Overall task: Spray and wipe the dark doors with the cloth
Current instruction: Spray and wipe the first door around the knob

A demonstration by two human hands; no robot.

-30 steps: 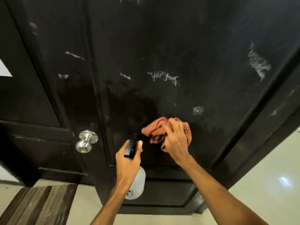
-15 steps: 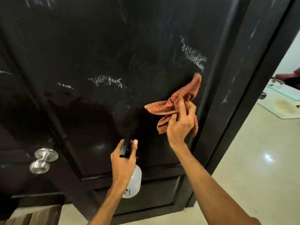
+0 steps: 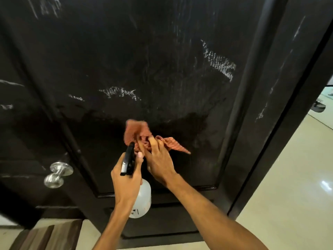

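Note:
A dark door (image 3: pixel 162 60) fills the view, its panel marked with white scuffs and a darker wet patch low down. My right hand (image 3: pixel 159 162) presses a crumpled orange cloth (image 3: pixel 137 131) against the wet patch, fingers curled into the fabric. Just left of it, my left hand (image 3: pixel 126 179) grips a white spray bottle (image 3: pixel 143 199) by its black trigger head, nozzle pointing up at the door. The bottle's body hangs below the hand.
A silver door knob (image 3: pixel 56 173) sticks out at the lower left. The door frame (image 3: pixel 295 105) runs down the right side, with pale glossy floor tiles (image 3: pixel 288 195) beyond it. A brown striped mat (image 3: pixel 46 235) lies at the bottom left.
My right hand has dragged the cloth from the panel's right edge back down and left to the middle, close beside the bottle. The view has swung slightly back to the left.

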